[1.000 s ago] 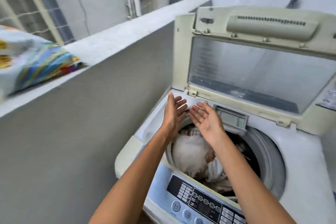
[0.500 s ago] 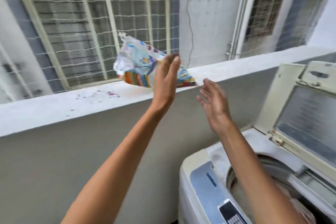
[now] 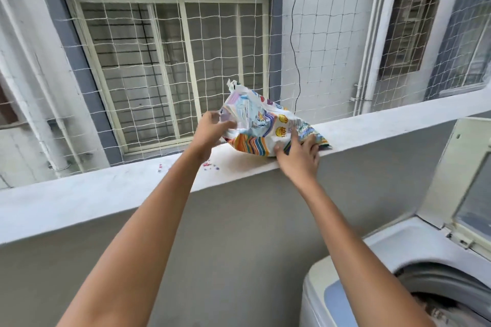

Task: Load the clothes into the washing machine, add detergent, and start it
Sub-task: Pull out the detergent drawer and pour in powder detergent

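Washer (image 3: pixel 393 252), frame lower right: lid (image 3: pixel 449 172) up, clothes (image 3: pixel 446 312) in drum. Bag (image 3: pixel 261 125) on ledge (image 3: pixel 106 194), frame ctr. L hand (image 3: pixel 212 129) grips bag's upper-left side; R hand (image 3: pixel 299 158), fingers spread, presses its lower-right end.

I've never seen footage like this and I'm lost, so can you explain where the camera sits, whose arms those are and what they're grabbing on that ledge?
This is one picture from a wide-angle camera worn on a person's head, looking forward and down, so the two bare arms are the wearer's own; there is no robot. On the white concrete ledge lies a crumpled, colourful printed plastic bag, likely the detergent. The left hand grips its upper part with curled fingers; the right hand rests spread fingers on its lower right end. A few small coloured specks lie on the ledge nearby. At lower right stands a white top-loading washing machine, its lid raised, with clothes partly visible in the drum. Behind the ledge hangs white rope netting.
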A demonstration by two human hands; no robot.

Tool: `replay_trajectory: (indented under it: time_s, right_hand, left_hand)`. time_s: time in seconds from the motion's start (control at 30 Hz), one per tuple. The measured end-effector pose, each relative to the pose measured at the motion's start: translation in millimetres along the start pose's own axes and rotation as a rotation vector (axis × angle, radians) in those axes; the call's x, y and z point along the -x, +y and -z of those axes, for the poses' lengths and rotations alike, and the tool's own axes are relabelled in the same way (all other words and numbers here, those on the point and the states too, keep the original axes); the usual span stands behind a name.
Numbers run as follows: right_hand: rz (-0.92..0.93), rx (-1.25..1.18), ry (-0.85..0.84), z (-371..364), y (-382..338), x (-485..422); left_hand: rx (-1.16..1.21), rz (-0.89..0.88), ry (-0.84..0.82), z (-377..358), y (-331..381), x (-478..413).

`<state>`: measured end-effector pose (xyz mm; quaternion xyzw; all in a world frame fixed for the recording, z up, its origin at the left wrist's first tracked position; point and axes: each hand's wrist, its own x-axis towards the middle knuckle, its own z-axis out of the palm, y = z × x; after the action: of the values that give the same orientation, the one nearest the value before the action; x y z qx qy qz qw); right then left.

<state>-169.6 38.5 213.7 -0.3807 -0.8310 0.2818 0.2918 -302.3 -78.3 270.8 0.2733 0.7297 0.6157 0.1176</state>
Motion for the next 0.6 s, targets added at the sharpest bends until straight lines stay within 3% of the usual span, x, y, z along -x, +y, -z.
replay_trajectory:
  time_s: [0.2, 0.5, 0.6]
  right_hand:
    - [0.074, 0.168, 0.020, 5.2, 23.1, -16.3]
    - [0.106, 0.194, -0.253, 55.7, 54.6, -74.5]
    - [0.143, 0.061, -0.143, 68.5, 49.9, -71.7]
  left_hand:
    - [0.195, -0.004, -0.150, -24.4, 3.0, 2.1]
    - [0.370, -0.082, -0.177, -89.9, 0.2, 33.3]
    - [0.395, -0.043, -0.100, -97.9, -4.6, 33.2]
